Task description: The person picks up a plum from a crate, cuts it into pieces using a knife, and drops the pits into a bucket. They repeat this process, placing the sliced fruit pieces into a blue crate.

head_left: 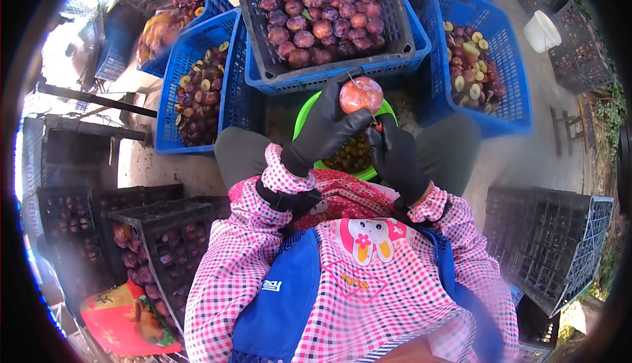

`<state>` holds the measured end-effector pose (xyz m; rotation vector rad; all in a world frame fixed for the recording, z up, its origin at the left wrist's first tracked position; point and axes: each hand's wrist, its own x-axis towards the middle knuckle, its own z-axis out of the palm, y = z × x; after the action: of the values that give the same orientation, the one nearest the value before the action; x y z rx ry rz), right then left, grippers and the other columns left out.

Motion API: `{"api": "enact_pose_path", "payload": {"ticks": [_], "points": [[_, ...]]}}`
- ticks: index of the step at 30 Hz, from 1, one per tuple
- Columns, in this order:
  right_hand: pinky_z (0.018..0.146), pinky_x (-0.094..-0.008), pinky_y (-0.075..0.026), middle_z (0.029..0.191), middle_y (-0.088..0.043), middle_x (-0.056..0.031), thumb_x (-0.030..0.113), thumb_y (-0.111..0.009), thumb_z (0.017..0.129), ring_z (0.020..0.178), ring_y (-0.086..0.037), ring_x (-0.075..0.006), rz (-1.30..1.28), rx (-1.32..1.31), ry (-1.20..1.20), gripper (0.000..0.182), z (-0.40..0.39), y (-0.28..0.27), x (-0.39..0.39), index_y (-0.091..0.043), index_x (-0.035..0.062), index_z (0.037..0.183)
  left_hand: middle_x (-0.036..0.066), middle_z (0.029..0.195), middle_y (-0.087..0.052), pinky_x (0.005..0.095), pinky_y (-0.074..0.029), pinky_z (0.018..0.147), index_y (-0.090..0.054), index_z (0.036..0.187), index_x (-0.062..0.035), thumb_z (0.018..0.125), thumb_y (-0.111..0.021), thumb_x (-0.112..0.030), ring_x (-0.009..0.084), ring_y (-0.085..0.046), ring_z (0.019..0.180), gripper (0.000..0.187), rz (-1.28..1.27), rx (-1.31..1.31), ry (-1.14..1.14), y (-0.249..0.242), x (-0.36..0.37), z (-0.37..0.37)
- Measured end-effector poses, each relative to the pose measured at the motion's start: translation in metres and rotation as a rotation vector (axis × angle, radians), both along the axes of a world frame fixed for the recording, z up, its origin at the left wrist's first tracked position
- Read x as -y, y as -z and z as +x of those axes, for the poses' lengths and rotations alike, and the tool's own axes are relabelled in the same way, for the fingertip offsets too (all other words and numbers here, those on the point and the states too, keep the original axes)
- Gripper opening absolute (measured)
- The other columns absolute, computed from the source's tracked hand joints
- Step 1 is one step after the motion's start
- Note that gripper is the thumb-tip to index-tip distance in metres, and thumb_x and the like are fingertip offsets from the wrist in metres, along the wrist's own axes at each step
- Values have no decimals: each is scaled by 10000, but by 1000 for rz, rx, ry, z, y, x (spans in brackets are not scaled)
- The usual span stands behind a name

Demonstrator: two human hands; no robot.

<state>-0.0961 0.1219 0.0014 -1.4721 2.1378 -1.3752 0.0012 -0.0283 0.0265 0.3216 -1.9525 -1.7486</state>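
One plum: reddish, pale-bloomed (361,95), raised over the near side of the black crate's front, above the green basin; nearly round, so no clear long axis, and stem direction cannot be told.
Left hand: dark-gloved (324,126), closed around the plum from its left and near sides; the nearer hand, in contact.
Right hand: dark-gloved (397,154), fingers narrow, pinching a red-handled tool (378,126); lies nearer the body and to the right of the plum.
Tool axis: appears to slant forward and leftward from the right fingertips toward the plum; exact tip contact unclear.
Green basin: rim (368,174) below both hands, small dark pieces (352,155) inside.
Black crate: front, rim (397,21), whole plums (322,14).
Blue crates: left (230,67) and right (513,103), cut plums.
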Motion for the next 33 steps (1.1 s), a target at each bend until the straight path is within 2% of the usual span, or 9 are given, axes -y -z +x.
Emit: {"api": "enact_pose_path", "payload": {"ticks": [4,5,7,14,16,22,25,28,33], "points": [[554,-496,-447,742,-600,-211,180,-556,944,662,-601,-426,-18,16,30,172,1,-5,6,-506,31,1014,113,1253,-558,341,-420,1005,-360,1396,4,919,-658,-353,201,-539,1162,666,783,-111,142,8,-5,-5],[554,-496,-447,742,-600,-211,180,-556,944,662,-601,-426,-24,7,31,172,-2,-4,8,-506,31,1014,113,1253,-558,341,-420,1005,-360,1396,4,919,-658,-353,201,-539,1162,666,778,-118,147,7,-2,-6],[555,-491,-444,764,-603,-217,168,-551,947,677,-603,-426,-99,49,-16,166,1,-2,4,-509,28,1026,89,1265,-552,343,-403,1023,-355,1414,1,933,-631,-405,185,-520,1182,688,-194,-17,-28,1,-4,0],[573,-479,-443,769,-594,-214,166,-557,946,695,-595,-426,-4,23,13,182,3,0,4,-503,15,1034,88,1273,-540,331,-420,1002,-383,1383,-6,906,-689,-322,177,-531,1163,649,651,-74,163,6,1,0],[577,-480,-444,766,-594,-214,169,-559,947,692,-592,-425,-90,15,-12,185,4,-3,1,-502,13,1027,81,1287,-531,324,-416,1005,-424,1350,-13,896,-702,-295,169,-533,1152,602,-411,-6,-51,2,3,6],[586,-465,-442,767,-594,-220,176,-550,956,694,-593,-427,0,50,-32,193,1,-8,6,-506,2,1026,111,1238,-557,339,-426,980,-477,1291,-12,867,-725,-230,202,-556,1121,537,442,-34,39,5,2,4],[583,-441,-447,757,-598,-202,199,-551,962,657,-597,-397,-29,347,-103,210,3,-6,6,-513,0,1016,110,1228,-568,336,-427,977,-472,1301,-5,885,-706,-295,197,-553,1120,559,-223,35,-65,12,10,6],[595,-420,-459,768,-615,-176,250,-576,960,676,-625,-342,277,839,-150,262,-11,-16,11,-519,2,1019,102,1263,-560,331,-424,981,-465,1323,-3,909,-664,-370,187,-548,1130,588,-352,132,-73,23,22,6],[670,-373,-497,868,-645,-133,340,-696,878,780,-654,-258,-22,149,57,411,-10,-41,6,-546,15,1079,105,1277,-559,331,-419,1003,-479,1321,9,970,-540,-451,199,-550,1156,582,286,3,31,24,16,6]]}}
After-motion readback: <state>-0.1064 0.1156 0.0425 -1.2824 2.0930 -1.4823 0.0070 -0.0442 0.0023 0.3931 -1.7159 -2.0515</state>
